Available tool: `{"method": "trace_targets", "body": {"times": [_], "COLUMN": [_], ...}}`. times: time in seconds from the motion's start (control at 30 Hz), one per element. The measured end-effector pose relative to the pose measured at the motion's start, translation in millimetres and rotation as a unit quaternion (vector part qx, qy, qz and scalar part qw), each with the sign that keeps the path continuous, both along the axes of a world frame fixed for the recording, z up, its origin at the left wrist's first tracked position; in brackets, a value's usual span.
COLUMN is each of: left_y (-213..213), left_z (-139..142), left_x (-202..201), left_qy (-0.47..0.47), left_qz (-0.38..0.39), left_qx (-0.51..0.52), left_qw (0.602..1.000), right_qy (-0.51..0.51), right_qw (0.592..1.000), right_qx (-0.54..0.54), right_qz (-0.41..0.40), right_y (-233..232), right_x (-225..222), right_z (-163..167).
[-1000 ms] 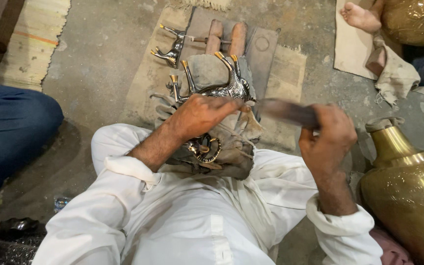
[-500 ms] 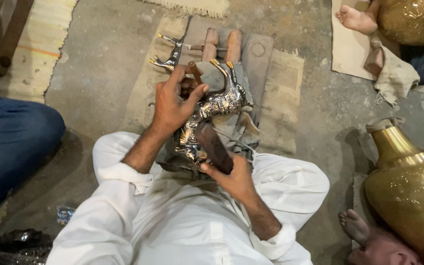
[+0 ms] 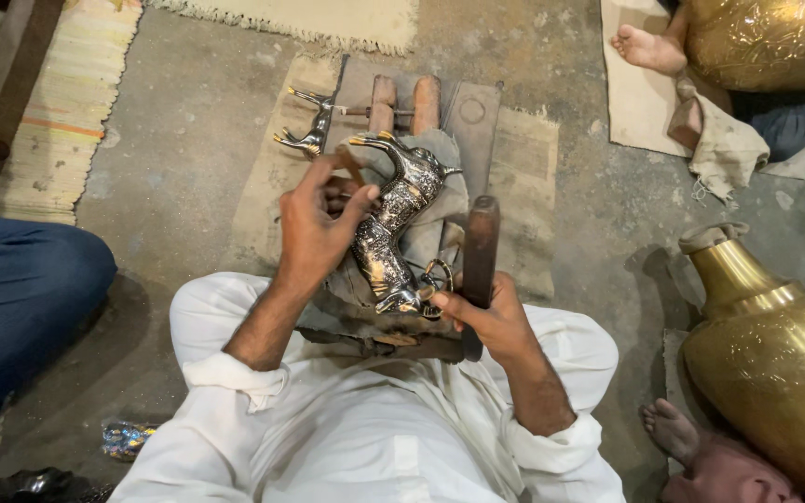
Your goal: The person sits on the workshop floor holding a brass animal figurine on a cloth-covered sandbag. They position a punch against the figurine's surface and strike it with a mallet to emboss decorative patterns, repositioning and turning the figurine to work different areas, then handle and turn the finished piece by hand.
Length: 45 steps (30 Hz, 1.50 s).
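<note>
The left hand (image 3: 314,228) was closed around a thin dark tool (image 3: 350,166), its fingertips pinching the shaft just above the metal animal figurine (image 3: 391,233). The right hand (image 3: 484,315) gripped a dark wooden mallet (image 3: 480,250) by its handle, the head raised upright just beside the figurine's right side. The figurine lay lengthwise on a grey cloth pad (image 3: 440,219) between the person's knees, silvery, with a dense engraved pattern over its body, brass-coloured tips on its legs and a curled ring at the near end. It looked hard and polished against the soft, creased cloth. Beyond it, a second, smaller silvery figurine (image 3: 307,126) rested on a worn brown mat (image 3: 514,158) beside two rounded wooden blocks (image 3: 402,101). The floor (image 3: 197,112) was rough grey concrete. To the right stood a large brass vessel (image 3: 775,363), smooth and shiny, well apart from the work, with another person's bare foot (image 3: 675,430) near its base. A blue-clad knee (image 3: 20,298) showed at the left edge.
</note>
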<state>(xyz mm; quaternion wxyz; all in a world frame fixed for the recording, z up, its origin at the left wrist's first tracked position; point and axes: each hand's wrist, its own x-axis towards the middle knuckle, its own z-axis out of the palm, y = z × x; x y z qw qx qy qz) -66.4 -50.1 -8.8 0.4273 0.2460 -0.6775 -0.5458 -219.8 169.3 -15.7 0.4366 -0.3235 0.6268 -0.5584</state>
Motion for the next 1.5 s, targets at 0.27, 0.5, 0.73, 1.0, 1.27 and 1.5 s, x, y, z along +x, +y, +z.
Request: {"method": "trace_targets", "body": {"times": [0.27,0.5,0.73,1.0,1.27,1.5], "left_y": [-9.1,-11.3,-9.2,-6.1,-4.7,0.1], "left_z": [32.6,30.9,21.2,18.1,13.0,9.7], "left_x": [-31.3,-36.4,-39.2,-40.7,-39.9,-41.8], "left_qy": [-0.059,-0.093,-0.138,-0.156,-0.130,-0.166], "left_qz": [-0.132,-0.153,-0.139,-0.130,-0.125,-0.114], "left_qx": [-0.179,-0.303,-0.332,-0.353,-0.378,-0.399], "left_qw": [0.973,0.936,0.923,0.913,0.908,0.894], "right_qy": [-0.044,0.120,0.438,0.726,0.729,0.711], "right_qw": [0.998,0.990,0.869,0.686,0.682,0.699], "right_qx": [0.012,0.070,0.031,-0.023,0.007,0.021], "right_qz": [-0.041,-0.036,-0.228,-0.054,-0.059,-0.080], "right_y": [14.0,28.7,4.4,-5.9,-0.9,3.9], "right_x": [-29.5,-64.1,-74.7,-79.6,-75.1,-79.9], "right_z": [-18.5,3.9,47.0,110.2,108.1,101.1]}}
